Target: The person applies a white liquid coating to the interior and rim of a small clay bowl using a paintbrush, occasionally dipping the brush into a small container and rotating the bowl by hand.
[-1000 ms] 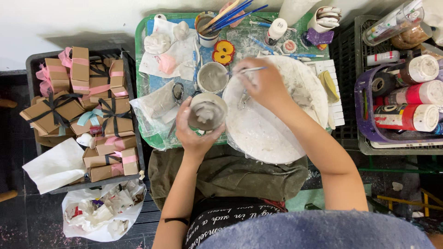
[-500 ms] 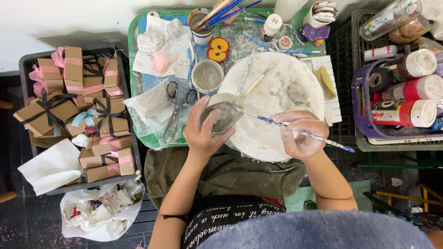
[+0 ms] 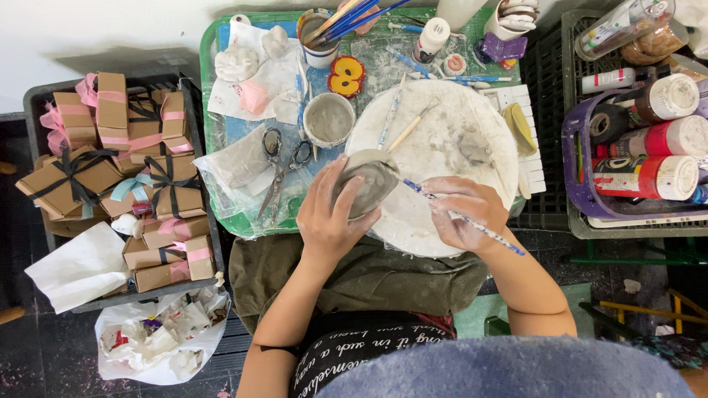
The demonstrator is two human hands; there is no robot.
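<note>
Left hand (image 3: 328, 214) cups a small grey clay bowl (image 3: 365, 184), fingers wrapped round its rim and underside, tilted so the hollow faces right. The bowl is lifted off the surface, over the left edge of the round white board (image 3: 442, 158). Right hand (image 3: 461, 214) pinches a thin blue-patterned brush (image 3: 461, 217) in a pencil grip; the tip touches or nearly touches the bowl's right edge, cannot tell which.

Change from a second ago: the right hand was up at the grey slip cup (image 3: 328, 118) with the brush; now it is back down by the bowl. The bowl itself has turned from mouth-up to on its side. Reads as a freshly loaded brush now being put to the clay, so work is mid-coat, not finishing.

Around: scissors (image 3: 284, 158) just left of the cup on the green tray (image 3: 214, 88), a wooden tool (image 3: 409, 129) and a clay lump (image 3: 476, 147) lying on the board. A cup of brushes (image 3: 321, 37) at the tray's top. A crate of ribboned brown boxes (image 3: 140, 177) sits well to the left, a purple basket of paint bottles (image 3: 649, 158) to the right. Crumpled wrap in a white bag (image 3: 158, 335) is on the floor, lower left.
</note>
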